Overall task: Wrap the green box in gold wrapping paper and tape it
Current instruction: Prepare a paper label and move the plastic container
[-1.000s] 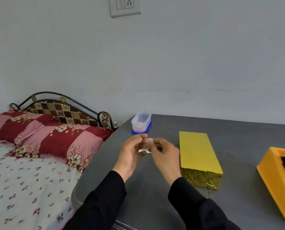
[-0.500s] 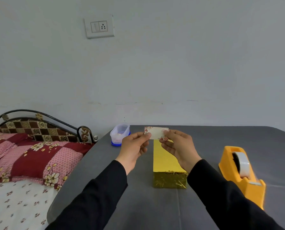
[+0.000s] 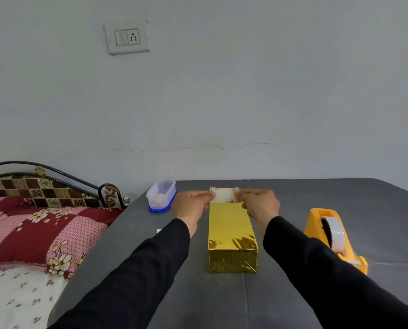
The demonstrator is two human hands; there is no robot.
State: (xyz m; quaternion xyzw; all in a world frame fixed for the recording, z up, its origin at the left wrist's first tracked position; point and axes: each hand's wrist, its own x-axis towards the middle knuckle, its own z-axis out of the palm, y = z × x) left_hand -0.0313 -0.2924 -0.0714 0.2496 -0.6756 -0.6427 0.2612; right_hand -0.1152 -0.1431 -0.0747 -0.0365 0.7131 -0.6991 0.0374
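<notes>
Both hands, left (image 3: pixel 191 205) and right (image 3: pixel 261 205), pinch a small floral card (image 3: pixel 224 195) over the far end of the gold-wrapped box (image 3: pixel 230 230) on the table (image 3: pixel 222 298), hiding the card's side edges and the box's far corners.

Both arms in long black sleeves, plain matte fabric, cuffs ending at wrists. Left hand (image 3: pixel 190 205) and right hand (image 3: pixel 261 205) bare: no gloves, rings or watch visible.
</notes>
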